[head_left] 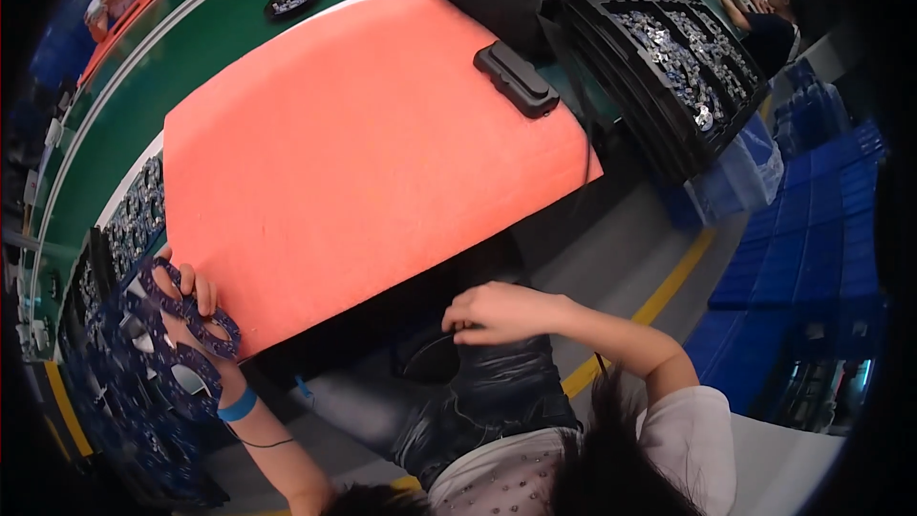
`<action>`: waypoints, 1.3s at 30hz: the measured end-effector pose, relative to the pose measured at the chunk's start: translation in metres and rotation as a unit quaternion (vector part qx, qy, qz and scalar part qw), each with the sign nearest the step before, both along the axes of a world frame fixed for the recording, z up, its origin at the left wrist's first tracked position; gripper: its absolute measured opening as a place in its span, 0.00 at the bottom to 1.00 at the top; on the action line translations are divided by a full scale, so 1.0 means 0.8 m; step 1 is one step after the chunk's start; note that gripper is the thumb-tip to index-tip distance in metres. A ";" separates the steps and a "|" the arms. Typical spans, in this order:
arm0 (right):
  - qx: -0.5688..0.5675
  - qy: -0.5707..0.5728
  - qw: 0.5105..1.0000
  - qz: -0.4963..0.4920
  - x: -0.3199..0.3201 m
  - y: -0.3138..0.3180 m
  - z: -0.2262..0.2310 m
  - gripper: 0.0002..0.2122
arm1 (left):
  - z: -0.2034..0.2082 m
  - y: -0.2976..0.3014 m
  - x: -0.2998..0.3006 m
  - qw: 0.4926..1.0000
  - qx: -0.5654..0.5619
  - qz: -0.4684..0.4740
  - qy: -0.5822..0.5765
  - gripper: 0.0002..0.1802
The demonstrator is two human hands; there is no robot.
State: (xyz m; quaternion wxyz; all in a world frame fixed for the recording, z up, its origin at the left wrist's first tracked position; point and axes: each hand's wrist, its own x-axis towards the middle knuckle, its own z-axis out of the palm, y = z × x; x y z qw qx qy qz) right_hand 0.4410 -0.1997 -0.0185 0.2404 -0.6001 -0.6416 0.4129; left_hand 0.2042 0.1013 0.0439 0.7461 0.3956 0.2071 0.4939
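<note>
At the near left corner of an orange work mat [382, 153], my left hand [196, 291] grips a dark blue circuit board panel [196, 333] with rounded cutouts. Its fingers curl over the panel's edge through an opening. A blue band [238, 405] circles that wrist, with a thin cord running off it. Over my lap, in front of the mat's near edge, hovers my right hand [501, 311] with its fingers curled in. Whatever those fingers may hold is hidden. Just below them a dark rounded shape [430, 359] rests against my jeans; its kind is unclear.
A black box-shaped device [517, 79] lies on the mat's far right. Black trays [669, 57] of small parts are stacked beyond it. More boards [138, 215] stand left of the mat. A black round holder [292, 2] sits on the green bench [224, 48]. Other people work farther off.
</note>
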 end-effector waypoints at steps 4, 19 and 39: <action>0.134 0.039 0.978 0.155 0.009 0.034 0.127 0.13 | 0.022 0.027 0.024 0.968 0.149 0.017 0.201 0.19; 0.267 -0.340 0.814 -0.387 0.127 0.392 0.063 0.16 | 0.071 -0.064 0.168 0.776 0.516 -0.050 0.359 0.13; 0.239 -0.369 0.827 -0.350 0.126 0.398 0.073 0.08 | 0.044 -0.071 0.260 0.671 0.625 -0.004 0.399 0.18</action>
